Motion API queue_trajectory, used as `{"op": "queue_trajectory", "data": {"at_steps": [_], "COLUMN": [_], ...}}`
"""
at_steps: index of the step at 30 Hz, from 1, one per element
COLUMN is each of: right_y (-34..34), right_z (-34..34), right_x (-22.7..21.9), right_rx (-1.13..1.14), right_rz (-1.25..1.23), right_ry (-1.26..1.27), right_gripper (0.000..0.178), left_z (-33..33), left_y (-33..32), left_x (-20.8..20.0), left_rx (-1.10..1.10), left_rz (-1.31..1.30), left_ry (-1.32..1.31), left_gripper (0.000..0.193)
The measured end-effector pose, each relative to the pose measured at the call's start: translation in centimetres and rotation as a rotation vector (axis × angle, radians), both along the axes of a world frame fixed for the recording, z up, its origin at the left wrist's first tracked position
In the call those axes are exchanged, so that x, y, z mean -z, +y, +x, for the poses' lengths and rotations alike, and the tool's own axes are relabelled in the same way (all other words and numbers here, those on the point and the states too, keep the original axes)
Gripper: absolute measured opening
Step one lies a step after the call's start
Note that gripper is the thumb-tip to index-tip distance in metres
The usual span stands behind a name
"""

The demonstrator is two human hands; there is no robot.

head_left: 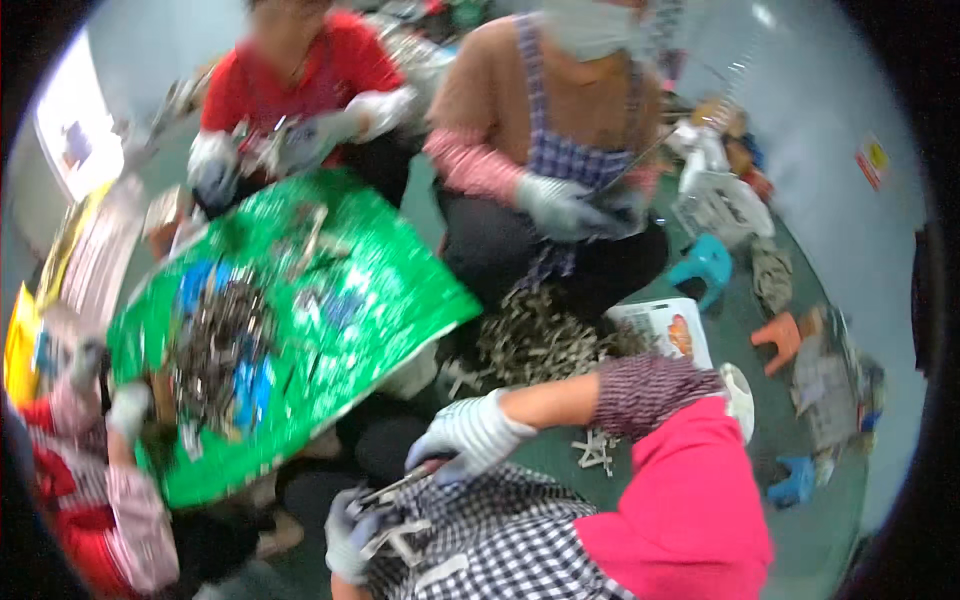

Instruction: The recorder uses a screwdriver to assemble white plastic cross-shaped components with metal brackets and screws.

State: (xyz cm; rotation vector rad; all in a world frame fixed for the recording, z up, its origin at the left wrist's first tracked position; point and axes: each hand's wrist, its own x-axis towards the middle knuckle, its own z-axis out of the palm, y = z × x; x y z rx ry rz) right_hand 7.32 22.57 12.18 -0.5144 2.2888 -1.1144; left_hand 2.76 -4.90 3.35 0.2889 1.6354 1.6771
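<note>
My right hand (470,435), in a white glove with a bluish palm side, is closed around a slim metal tool (400,485) low over my lap. Its exact kind is blurred. My left hand (348,538), gloved alike, is closed at the tool's far end on a pale grey branched piece (403,545). Another pale strip (443,571) lies on my black-and-white checked apron (510,540) close by. Loose grey pieces (596,452) lie on the floor beyond my right forearm, near a larger heap (540,335) of similar pieces.
A green plastic-covered table (400,290) bears dark metal-like scraps. Co-workers in gloves sit opposite and at the left. At right are a white tray (690,345), a blue stool (703,268), an orange stool (778,340), another blue stool (793,482) and bags along the wall.
</note>
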Motion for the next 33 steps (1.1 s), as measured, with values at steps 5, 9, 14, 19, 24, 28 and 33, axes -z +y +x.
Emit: {"op": "queue_trajectory", "data": {"at_steps": [5, 9, 14, 19, 24, 28, 33], "right_y": [-0.6, -5.6, -6.0, -6.2, -4.4, -2.3, -1.8], "right_z": [0.9, 0.5, -0.8, -1.5, -2.8, -6.7, -12.9], "right_x": [3.7, 6.7, 6.1, 3.8, 2.7, 3.8, 2.6], "right_rx": [0.564, 0.642, 0.689, 0.424, 0.651, 0.818, 0.843], "right_rz": [-0.29, -0.763, -0.639, -0.375, -0.343, -0.197, 0.462], "right_ry": [0.091, -0.099, 0.074, 0.207, 0.346, 0.397, 0.408], "right_gripper": [0.026, 0.03, 0.028, 0.028, 0.026, 0.013, 0.026], "left_z": [-2.1, -1.4, -0.2, 1.3, -1.1, -2.2, -2.3], "left_y": [-0.5, 1.9, 3.6, 2.0, 1.8, 1.0, 1.3], "left_x": [-0.4, -0.3, 1.5, 1.0, -1.0, 4.1, 3.9], "left_rx": [-0.482, -0.366, -0.364, 0.096, -0.369, -0.265, -0.214], "left_rz": [0.41, 0.336, 0.374, 0.401, 0.662, 0.586, 0.555], "left_ry": [0.067, -0.004, 0.021, -0.211, -0.31, -0.2, -0.232], "left_gripper": [0.025, 0.046, 0.045, 0.055, 0.045, 0.053, 0.053]}}
